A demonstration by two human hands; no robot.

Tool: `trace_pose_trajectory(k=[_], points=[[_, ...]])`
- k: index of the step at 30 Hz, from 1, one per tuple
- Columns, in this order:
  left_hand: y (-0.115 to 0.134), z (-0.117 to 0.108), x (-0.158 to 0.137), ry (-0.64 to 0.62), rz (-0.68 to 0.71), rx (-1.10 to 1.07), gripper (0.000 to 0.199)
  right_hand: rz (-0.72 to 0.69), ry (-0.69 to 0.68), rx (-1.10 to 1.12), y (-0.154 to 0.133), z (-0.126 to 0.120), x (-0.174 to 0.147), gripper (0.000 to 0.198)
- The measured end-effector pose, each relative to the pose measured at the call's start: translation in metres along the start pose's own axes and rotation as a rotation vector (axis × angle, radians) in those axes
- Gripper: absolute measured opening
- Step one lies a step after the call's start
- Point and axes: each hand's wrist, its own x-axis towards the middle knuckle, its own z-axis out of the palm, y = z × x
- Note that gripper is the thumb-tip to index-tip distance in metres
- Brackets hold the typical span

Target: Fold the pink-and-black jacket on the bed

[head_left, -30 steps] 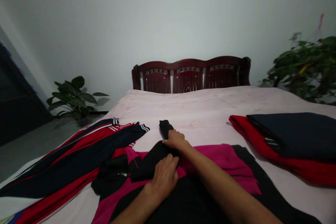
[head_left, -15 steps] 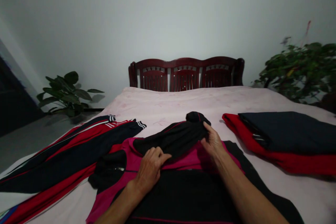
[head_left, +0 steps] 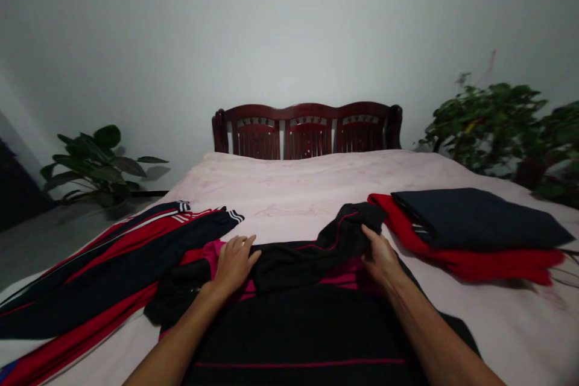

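Observation:
A black jacket [head_left: 298,325] with magenta panels and piping lies spread before me, one black sleeve [head_left: 289,262] laid across its upper part. My left hand [head_left: 235,262] rests on the jacket's left shoulder area, fingers extended and thumb apart. At the sleeve's far right end, my right hand [head_left: 381,253] has the dark cloth between thumb and fingers. The cuff end looks bunched just beyond those fingers. Both forearms cover parts of the jacket's sides.
Striped navy and red track clothes [head_left: 122,259] lie at left on the pink bedsheet [head_left: 289,193]. To the right sits a folded stack of navy [head_left: 474,217] and red [head_left: 488,262] clothing. Behind are a wooden headboard [head_left: 307,132] and potted plants [head_left: 90,163] on both sides.
My left hand has moved left and opened from its grip on the sleeve. My right hand has shifted slightly right and down, and the sleeve now lies flatter across the jacket.

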Motion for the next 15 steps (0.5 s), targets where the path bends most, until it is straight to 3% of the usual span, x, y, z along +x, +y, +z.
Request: trace_pose_trajectory(k=[4,8,11,15], points=[[-0.011,0.007,0.007,-0.055,0.000,-0.026,0.023,-0.095,0.071,0.071,-0.024,-0.006,0.001,0.017],[-0.027,-0.011,0.013,-0.041,-0.003,-0.089,0.035,-0.116,0.098,0.034,-0.040,-0.021,0.002,0.017],[-0.042,-0.021,0.021,-0.072,-0.024,-0.084,0.034,-0.187,0.092,-0.164,-0.031,-0.036,-0.003,0.024],[-0.044,-0.017,0.020,-0.109,-0.081,0.007,0.016,-0.257,0.105,-0.526,-0.014,-0.065,-0.002,0.038]])
